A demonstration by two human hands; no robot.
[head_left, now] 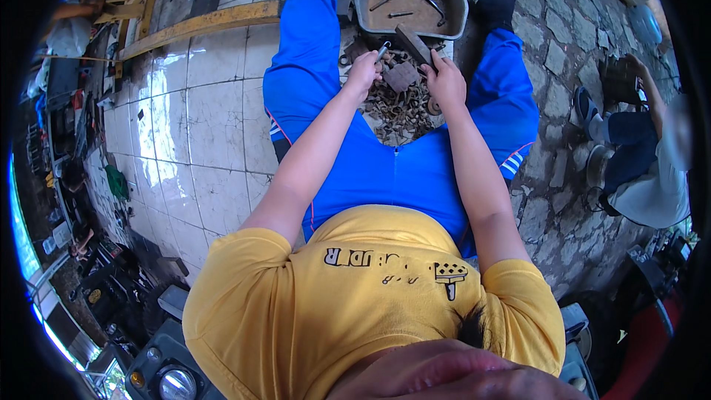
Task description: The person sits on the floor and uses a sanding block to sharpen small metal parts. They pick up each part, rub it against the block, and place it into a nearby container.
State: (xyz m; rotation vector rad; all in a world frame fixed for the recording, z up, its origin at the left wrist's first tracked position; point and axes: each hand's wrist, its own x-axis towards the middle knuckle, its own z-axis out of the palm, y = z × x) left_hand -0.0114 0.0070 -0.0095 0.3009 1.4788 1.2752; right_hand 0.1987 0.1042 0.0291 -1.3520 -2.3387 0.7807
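In my left hand (363, 74), fingers closed, is a small metal piece (383, 50) with a hooked or ring-shaped tip; its exact kind is too small to tell. My right hand (446, 84) is wrapped around one end of a flat, dark, bar-shaped block (413, 44), which slants up toward the basin. Between my legs lies a heap of rusty hardware (400, 112), nuts and bolts among it. A squarish flat plate (402, 77) rests on the heap between my hands. Just beyond, a grey rectangular basin (363, 21) contains a few slim metal tools (432, 9) over a brownish bottom.
A yellow metal frame (200, 27) stands on the white tiled floor (215, 118) at left. Stone paving (555, 59) runs along the right, where another person (652, 170) sits. Another person's hand (87, 7) shows far left. A vehicle headlight (178, 384) is at lower left.
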